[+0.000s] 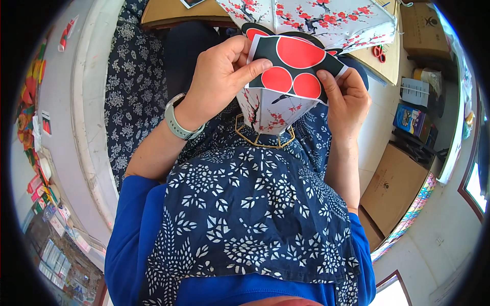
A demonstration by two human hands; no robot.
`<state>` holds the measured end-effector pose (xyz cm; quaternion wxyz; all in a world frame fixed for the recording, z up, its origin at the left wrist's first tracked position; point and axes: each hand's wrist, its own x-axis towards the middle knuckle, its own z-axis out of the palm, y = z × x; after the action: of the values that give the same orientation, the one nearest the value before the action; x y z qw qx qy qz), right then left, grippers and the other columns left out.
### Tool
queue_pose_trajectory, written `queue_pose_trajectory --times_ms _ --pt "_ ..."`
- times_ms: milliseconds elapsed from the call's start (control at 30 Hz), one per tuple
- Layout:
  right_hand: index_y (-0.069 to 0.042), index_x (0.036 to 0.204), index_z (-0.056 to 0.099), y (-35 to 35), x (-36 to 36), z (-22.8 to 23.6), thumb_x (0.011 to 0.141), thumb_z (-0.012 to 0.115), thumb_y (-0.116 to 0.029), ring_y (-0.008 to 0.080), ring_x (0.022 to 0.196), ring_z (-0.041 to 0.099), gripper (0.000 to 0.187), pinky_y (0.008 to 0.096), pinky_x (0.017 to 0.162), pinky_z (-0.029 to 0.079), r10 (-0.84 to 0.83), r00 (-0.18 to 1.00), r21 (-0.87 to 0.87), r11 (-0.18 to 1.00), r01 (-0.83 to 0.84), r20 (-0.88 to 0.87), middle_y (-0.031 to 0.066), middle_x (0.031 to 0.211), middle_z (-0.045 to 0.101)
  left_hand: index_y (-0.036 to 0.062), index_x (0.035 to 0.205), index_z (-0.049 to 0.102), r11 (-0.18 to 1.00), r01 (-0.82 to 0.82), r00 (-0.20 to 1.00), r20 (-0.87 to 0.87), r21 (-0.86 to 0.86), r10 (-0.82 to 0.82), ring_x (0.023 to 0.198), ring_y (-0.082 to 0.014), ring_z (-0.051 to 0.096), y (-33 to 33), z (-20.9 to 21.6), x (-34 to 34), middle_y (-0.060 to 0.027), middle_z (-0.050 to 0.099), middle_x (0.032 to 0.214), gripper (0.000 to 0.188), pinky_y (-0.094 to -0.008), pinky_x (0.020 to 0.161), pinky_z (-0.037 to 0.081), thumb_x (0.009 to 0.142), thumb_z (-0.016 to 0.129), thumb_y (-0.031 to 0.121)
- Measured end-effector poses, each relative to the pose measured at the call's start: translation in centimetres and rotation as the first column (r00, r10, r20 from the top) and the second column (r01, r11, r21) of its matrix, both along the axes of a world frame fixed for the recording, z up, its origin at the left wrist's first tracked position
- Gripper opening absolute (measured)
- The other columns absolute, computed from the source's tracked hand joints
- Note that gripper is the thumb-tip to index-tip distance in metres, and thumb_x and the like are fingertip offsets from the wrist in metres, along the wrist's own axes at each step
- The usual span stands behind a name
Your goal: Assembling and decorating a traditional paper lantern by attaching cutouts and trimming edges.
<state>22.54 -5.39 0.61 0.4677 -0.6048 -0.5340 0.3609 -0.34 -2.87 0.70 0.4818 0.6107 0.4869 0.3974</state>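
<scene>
Patterned black sheet held between two hands, in front of a blossom-printed lantern

A black sheet [293, 70] with a narrow white border is held up above the lap, one end in each hand. Three red shapes are printed on its face: a large oval above, two smaller rounds side by side below. The sheet is slightly bowed, its right end bent.

The left end is pinched by the left hand [220, 81], thumb laid flat on the face, fingers curled mostly out of sight behind. The right end is pinched by the right hand [348, 104], thumb likewise on the face; how far its fingers reach behind cannot be told.

Directly behind the sheet, a white lantern [273, 115] is partly covered. Its panels are printed with red blossom on dark branches; black trim [250, 27] with red shapes is seen at its middle. Whether sheet and lantern touch cannot be told. The lantern's narrow end is finished by a gold-coloured angular ring [268, 147], seen over the lap.

A watch [178, 127] with a pale green strap is worn on the left wrist. The lap is covered by a dark blue apron [260, 219] with white leaf patterns. Red-handled scissors [378, 53] are noted on the table [380, 69], beyond the right hand. Farther right, a brown carton [393, 178] is seen.
</scene>
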Motion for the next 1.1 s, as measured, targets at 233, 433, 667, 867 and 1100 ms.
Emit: queue_pose_trajectory --times_ms 233,433,667,867,1100 --pt "0.0 0.089 0.065 -0.3 -0.6 1.1 0.086 0.076 -0.011 0.0012 0.061 0.047 0.016 0.0173 0.054 0.04 -0.008 1.0 0.002 1.0 0.008 0.03 -0.0042 0.065 0.057 0.0002 0.101 0.063 0.998 0.048 0.995 -0.082 -0.043 -0.051 0.069 -0.0013 0.057 -0.3 0.9 -0.3 0.0005 0.067 0.081 0.017 -0.0169 0.061 0.046 0.092 0.07 0.012" --pt "0.003 0.101 0.063 -0.6 -0.1 1.6 0.088 0.074 -0.008 0.002 0.068 0.054 0.02 0.0168 0.06 0.045 0.081 0.993 -0.036 0.996 -0.085 -0.088 -0.0008 0.074 0.063 -0.0001 0.101 0.063 0.99 0.092 0.996 -0.006 -0.11 -0.093 0.073 -0.0021 0.06 -0.3 1.8 -0.4 -0.0005 0.067 0.083 0.017 -0.017 0.063 0.048 0.091 0.071 0.011" --pt "0.004 0.107 0.06 -1.1 -0.2 1.5 0.087 0.074 -0.005 0.0033 0.073 0.058 0.026 0.0167 0.063 0.047 0.104 0.98 -0.011 0.994 -0.107 -0.167 0.0017 0.084 0.066 0.0001 0.101 0.062 0.975 0.129 0.988 0.102 -0.178 -0.112 0.075 -0.0023 0.06 -0.3 2.0 -0.4 -0.0009 0.067 0.086 0.017 -0.0164 0.064 0.048 0.089 0.071 0.009" --pt "0.003 0.107 0.06 -1.0 -0.2 1.3 0.087 0.072 0.0 0.0043 0.074 0.059 0.024 0.0169 0.065 0.047 0.075 0.958 -0.017 0.996 -0.083 -0.276 0.0027 0.086 0.067 -0.0036 0.104 0.063 0.962 0.159 0.983 0.127 -0.224 -0.132 0.081 -0.0067 0.066 0.1 2.0 -0.9 -0.0057 0.071 0.09 0.021 -0.0215 0.071 0.053 0.089 0.072 0.009" --pt "0.003 0.108 0.06 -0.9 -0.1 1.1 0.086 0.071 0.002 0.004 0.075 0.059 0.025 0.0167 0.067 0.047 0.064 0.931 0.008 0.998 -0.065 -0.359 0.0027 0.086 0.066 0.002 0.101 0.062 0.969 0.139 0.971 0.221 -0.204 -0.093 0.071 0.0006 0.056 -0.1 2.0 -0.6 0.0017 0.066 0.083 0.017 -0.0142 0.055 0.039 0.09 0.071 0.012"
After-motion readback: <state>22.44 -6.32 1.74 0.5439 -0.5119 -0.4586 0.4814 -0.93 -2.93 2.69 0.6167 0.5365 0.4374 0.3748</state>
